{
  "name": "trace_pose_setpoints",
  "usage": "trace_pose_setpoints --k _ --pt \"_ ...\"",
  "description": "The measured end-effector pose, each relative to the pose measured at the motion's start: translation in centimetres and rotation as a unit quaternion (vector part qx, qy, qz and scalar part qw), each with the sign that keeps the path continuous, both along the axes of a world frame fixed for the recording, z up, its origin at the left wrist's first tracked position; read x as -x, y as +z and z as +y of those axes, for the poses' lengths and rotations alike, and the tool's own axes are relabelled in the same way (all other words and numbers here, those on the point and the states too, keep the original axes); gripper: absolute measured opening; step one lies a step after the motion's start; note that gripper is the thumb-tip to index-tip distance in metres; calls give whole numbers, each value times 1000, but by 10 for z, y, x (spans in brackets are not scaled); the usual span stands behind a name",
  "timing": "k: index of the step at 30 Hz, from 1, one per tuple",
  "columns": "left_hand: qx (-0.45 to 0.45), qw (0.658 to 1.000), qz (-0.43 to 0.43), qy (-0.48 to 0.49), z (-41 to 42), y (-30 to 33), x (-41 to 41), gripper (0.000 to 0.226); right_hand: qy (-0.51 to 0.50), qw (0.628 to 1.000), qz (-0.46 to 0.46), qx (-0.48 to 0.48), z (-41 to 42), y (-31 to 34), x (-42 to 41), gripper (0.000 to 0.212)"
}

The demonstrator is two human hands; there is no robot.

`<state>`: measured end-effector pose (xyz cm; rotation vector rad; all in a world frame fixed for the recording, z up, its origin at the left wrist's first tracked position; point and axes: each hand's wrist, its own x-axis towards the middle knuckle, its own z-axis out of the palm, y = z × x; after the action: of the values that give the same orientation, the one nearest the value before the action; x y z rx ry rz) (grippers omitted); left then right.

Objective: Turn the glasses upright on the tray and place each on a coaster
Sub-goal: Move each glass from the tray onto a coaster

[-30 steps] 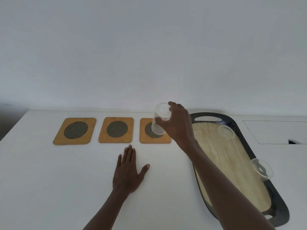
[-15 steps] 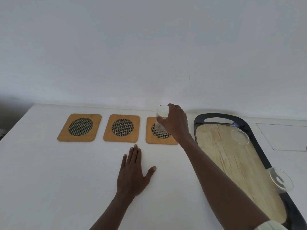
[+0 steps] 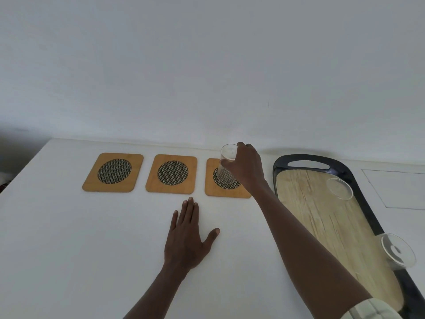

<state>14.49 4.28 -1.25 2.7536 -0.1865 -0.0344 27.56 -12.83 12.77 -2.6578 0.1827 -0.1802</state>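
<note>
Bamboo coasters are lying in a row to the left of the tray [image 3: 279,162], and we are counting three of them: the far coaster [image 3: 113,172], the middle coaster [image 3: 171,174] and the near coaster [image 3: 226,179] just beside the tray. Our left hand [image 3: 187,240] is resting flat and spread on the white table [image 3: 69,238], holding nothing. Our right hand [image 3: 247,168] is wrapping around the upright glass [image 3: 226,166], which has come down over the last second and is now sitting, or all but sitting, on the near coaster; we judge the first placement nearly finished. We are counting three glasses: this one, plus two on the tray, the far glass [image 3: 340,188] and the near glass [image 3: 397,250], waiting.
</note>
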Motion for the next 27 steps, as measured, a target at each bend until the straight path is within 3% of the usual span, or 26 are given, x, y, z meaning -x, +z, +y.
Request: trace_pose_setpoints --k 17,20,24,27 --pt "1 1000 -6 -1 0 1 0 103 16 1000 21 -11 -6 3 2 58" --pt "-3 1000 -1 -1 1 0 0 103 16 999 26 -25 -5 2 3 71" --pt "-4 1000 -3 -3 0 0 -1 104 19 997 26 -75 -7 10 6 105" --pt "-2 1000 -7 -8 -2 3 0 105 2 996 -20 -87 -12 23 12 103"
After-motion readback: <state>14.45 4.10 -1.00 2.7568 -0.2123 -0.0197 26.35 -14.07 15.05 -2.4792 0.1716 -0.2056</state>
